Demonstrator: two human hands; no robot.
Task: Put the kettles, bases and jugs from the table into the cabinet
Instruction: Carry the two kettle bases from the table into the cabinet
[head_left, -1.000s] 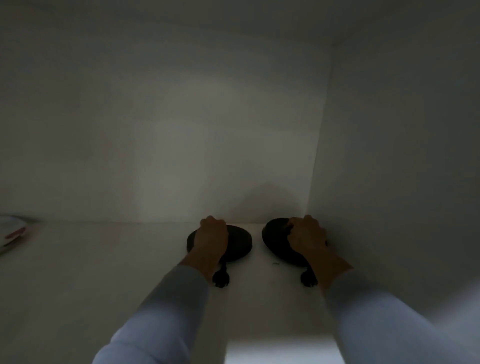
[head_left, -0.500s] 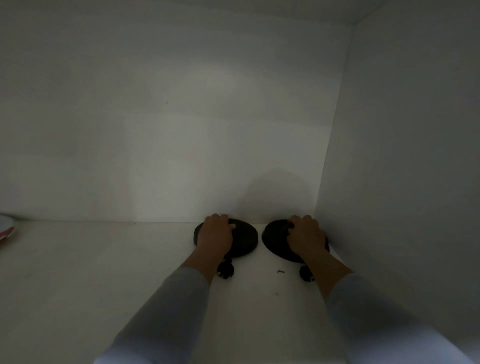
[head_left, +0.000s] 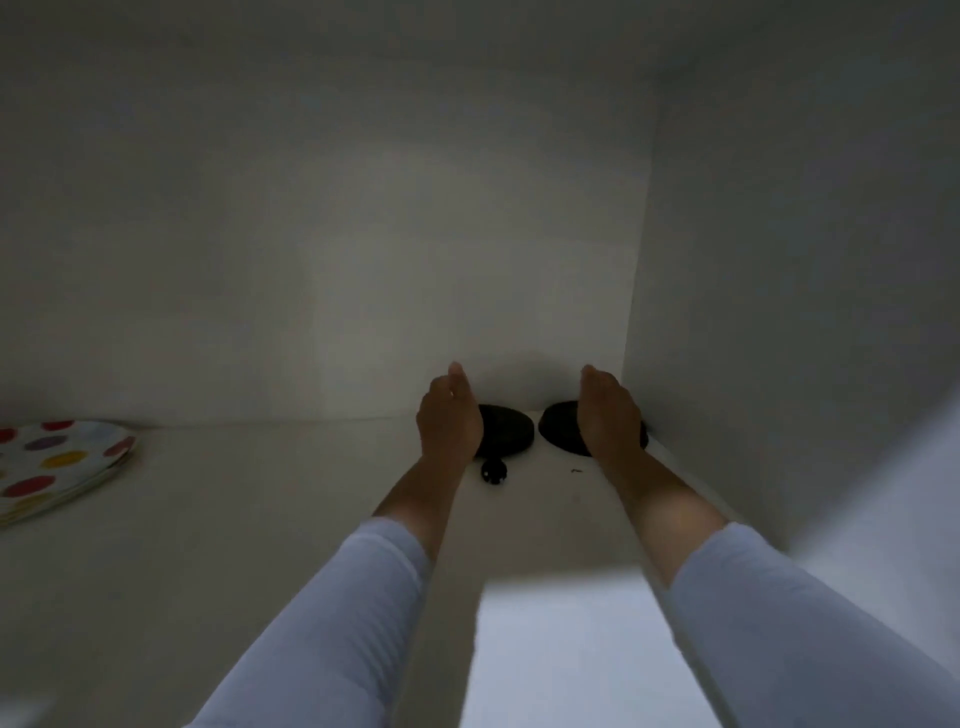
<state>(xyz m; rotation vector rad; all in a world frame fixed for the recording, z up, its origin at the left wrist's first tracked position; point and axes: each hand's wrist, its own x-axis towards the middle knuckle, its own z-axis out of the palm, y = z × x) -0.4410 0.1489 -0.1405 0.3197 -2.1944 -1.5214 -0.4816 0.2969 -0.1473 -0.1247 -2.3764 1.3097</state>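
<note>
Both hands have lifted off: left hand (head_left: 450, 422) and right hand (head_left: 607, 415) hover open, empty, over the two bases (head_left: 506, 433) on the cabinet shelf (head_left: 260, 519). Withdraw straight back, clear of the plug (head_left: 493, 472); right base's plug is hidden, gloom blurs detail

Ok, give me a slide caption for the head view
Both open hands, left and right, above two black kettle bases on the cabinet shelf.

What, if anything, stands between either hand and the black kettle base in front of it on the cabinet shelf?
Nothing visible does. The left hand is open just above the left base, the right hand above the right base. The spotted plates lie far left.
</note>
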